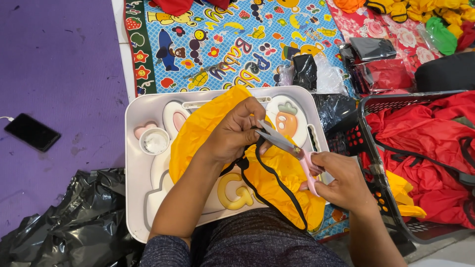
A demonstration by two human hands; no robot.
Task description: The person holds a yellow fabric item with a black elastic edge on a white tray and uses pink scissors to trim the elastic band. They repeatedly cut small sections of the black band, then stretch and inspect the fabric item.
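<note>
- Yellow fabric (pixel 208 133), thin and glossy, bunched in the middle of a pale lap tray (pixel 133 163) with moulded rabbit and carrot shapes; black strap (pixel 277 185) sewn to it, looping toward the near edge.
- Likely very light, soft and a little slippery; no stiffness, so prone to sagging and sliding unless pinched taut close to the cut.
- Best held at the strap or seam just beside the blades, where the layers are thickest.
- Left hand (pixel 237 131) bent over the cloth, fingers pressed together and pinching fabric and strap right at the blade tips.
- Right hand (pixel 341 180) to the right, fingers curled through the pink handles of the scissors (pixel 284 143); silver blades slightly parted, pointing far-left into the pinch.
- Small white cup (pixel 156 142) seated in the tray's left side, apart from the cloth.
- No tabletop: tray resting over the lap, on the floor.
- Far: cartoon-printed play mat (pixel 237 44) with plastic-wrapped dark bundles (pixel 304 69) on it.
- Left: purple mat (pixel 54 74) carrying a dark phone (pixel 32 132); crumpled black plastic bag (pixel 74 222) nearer.
- Right: black mesh basket (pixel 381 183) full of red fabric (pixel 425 143), touching the tray's right side; more yellow, orange and green cloth heaped far right.
</note>
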